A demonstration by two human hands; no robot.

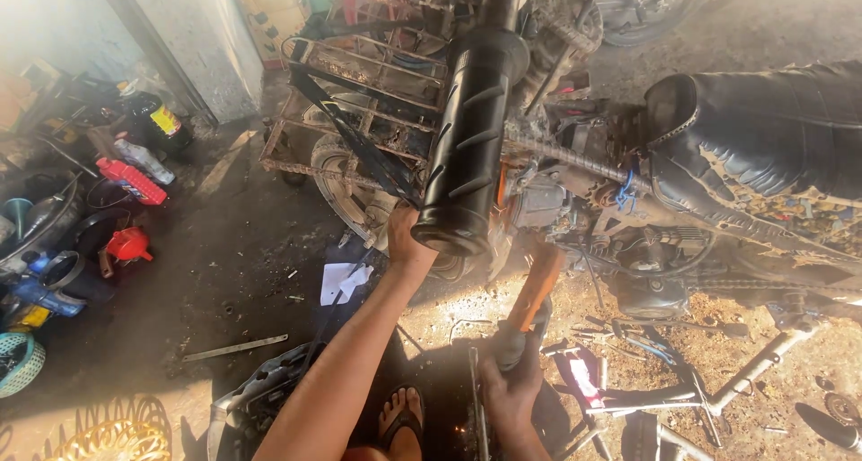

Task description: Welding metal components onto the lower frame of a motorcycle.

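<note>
Left hand (pixel 406 237) pressed against black exhaust pipe (pixel 469 129), fingers hidden; pipe's long axis running away upward. Right hand (pixel 510 385) fingers clamped on orange-handled tool (pixel 536 290), pointing up toward motorcycle (pixel 718 156).

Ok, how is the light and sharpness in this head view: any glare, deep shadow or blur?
Head view: hazy glare washes the upper left wall; hard sun falls on the ground at right, deep shadow at lower left; the right hand and its orange-handled tool are slightly soft; wide-angle bending shows at the edges.
</note>
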